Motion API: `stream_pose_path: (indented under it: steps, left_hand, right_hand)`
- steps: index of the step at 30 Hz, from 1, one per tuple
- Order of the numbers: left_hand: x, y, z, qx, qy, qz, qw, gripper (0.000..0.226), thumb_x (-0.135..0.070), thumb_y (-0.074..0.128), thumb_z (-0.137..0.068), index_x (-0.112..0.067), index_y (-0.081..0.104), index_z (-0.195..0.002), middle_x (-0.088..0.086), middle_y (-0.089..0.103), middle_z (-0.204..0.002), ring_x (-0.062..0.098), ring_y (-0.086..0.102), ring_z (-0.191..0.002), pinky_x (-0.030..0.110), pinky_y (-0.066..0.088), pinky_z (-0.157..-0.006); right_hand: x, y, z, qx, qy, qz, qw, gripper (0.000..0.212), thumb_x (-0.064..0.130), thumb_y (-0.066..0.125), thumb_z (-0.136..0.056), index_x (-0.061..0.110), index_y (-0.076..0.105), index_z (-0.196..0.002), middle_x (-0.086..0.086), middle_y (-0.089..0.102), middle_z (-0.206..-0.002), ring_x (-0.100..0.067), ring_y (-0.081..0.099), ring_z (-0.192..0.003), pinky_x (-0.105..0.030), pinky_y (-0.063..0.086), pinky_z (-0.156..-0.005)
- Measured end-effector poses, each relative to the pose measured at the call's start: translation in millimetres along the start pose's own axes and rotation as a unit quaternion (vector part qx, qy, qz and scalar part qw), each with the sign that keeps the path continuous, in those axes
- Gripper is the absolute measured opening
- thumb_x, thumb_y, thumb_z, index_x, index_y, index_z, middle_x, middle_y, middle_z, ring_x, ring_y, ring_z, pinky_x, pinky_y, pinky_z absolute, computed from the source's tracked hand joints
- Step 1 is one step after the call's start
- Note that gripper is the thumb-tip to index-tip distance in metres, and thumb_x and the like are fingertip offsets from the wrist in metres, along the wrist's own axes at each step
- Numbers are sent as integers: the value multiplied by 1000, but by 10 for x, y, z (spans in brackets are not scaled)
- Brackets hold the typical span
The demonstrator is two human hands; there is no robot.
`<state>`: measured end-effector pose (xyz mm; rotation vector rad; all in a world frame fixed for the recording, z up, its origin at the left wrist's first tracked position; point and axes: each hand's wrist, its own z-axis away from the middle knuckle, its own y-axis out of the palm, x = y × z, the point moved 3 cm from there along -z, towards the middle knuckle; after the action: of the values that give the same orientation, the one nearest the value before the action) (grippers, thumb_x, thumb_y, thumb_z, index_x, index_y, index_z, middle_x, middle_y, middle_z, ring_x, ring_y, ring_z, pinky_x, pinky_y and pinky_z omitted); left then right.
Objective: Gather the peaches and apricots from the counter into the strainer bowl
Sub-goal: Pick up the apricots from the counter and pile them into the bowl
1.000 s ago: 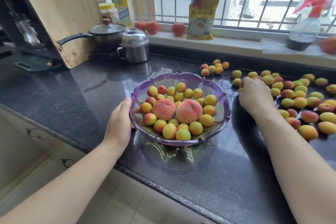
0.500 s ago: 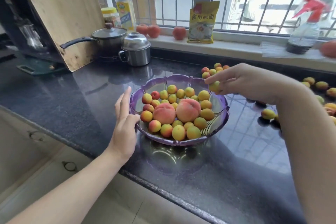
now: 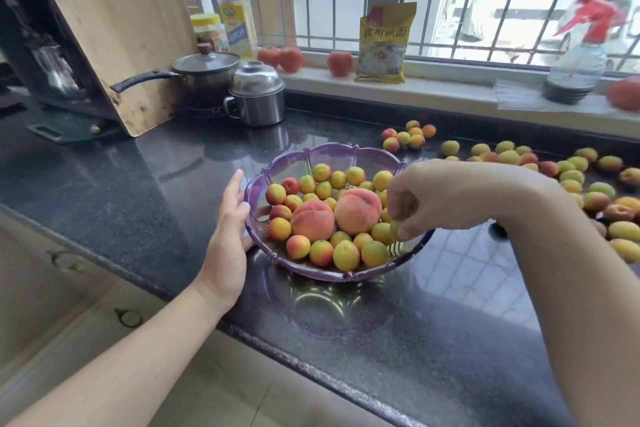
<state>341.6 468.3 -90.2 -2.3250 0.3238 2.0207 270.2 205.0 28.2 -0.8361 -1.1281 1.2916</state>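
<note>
Dark speckled stone counter (image 3: 145, 191) beneath a barred window. At centre sits my purple strainer bowl (image 3: 339, 274), already heaped with apricots and two peaches (image 3: 332, 217). My right hand (image 3: 446, 199) hangs over the bowl's four o'clock edge, fingers (image 3: 393, 198) curled, pinching a greenish apricot (image 3: 394, 229) just above the pile. My left hand (image 3: 227, 243) rests straight-fingered against the rim at nine o'clock. Loose apricots (image 3: 568, 177) remain at two o'clock, nearer my right hand.

Translucent purple strainer bowl (image 3: 313, 156) holding yellow-orange, red-blushed apricots (image 3: 346, 255) and two pink-orange peaches (image 3: 312, 220); speckled black glossy table (image 3: 138, 198); yellow packet (image 3: 384, 42); red-topped spray bottle (image 3: 585, 45)
</note>
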Motion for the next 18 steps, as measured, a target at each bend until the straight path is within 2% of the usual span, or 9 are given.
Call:
stream_pose_path:
  steps: [3,8,11,14,16,18]
  left_hand:
    - [9,26,1,-4,-10,-7,1000,45,-45,42,-94,-54,47,-138,-10,53,-158,9,55,-141,43,42,-121]
    - [5,45,5,-4,-15,-24,1000,51,-39,42,-91,-49,46,-141,-13,51,-157,3,52,-140,33,43,-117]
    - [2,41,2,-4,-23,-33,999,54,-39,43,-91,-48,43,-145,-14,48,-159,3,49,-143,34,40,-120]
    - [-26,54,-15,0,-31,-71,997,61,-45,42,-92,-46,37,-153,-17,44,-158,-1,47,-141,36,36,-124]
    - [-45,55,-14,1,-43,-85,995,67,-50,42,-93,-45,32,-159,-16,40,-162,4,44,-145,41,33,-127]
    - [-62,59,-5,0,-55,-91,994,71,-51,42,-93,-44,29,-162,-14,37,-167,10,40,-150,45,33,-128]
  right_hand:
    - [64,59,-27,23,-4,30,999,23,39,79,-85,31,67,-104,11,65,-96,-12,62,-86,-36,57,-80]
    - [114,110,-62,34,-2,58,998,20,36,77,-87,25,70,-101,5,67,-96,-17,61,-86,-32,54,-72]
    - [122,129,-89,39,-4,57,998,19,35,75,-88,22,72,-101,1,68,-95,-19,63,-85,-31,54,-68]
    - [119,152,-108,41,1,56,998,19,36,74,-89,21,72,-100,1,68,-92,-17,61,-81,-22,46,-59]
    - [118,169,-122,43,3,60,997,21,38,74,-89,19,72,-98,-1,68,-93,-19,62,-83,-24,47,-60]
    - [112,153,-103,36,4,52,998,22,41,75,-88,21,71,-97,-1,68,-93,-21,63,-84,-33,53,-68]
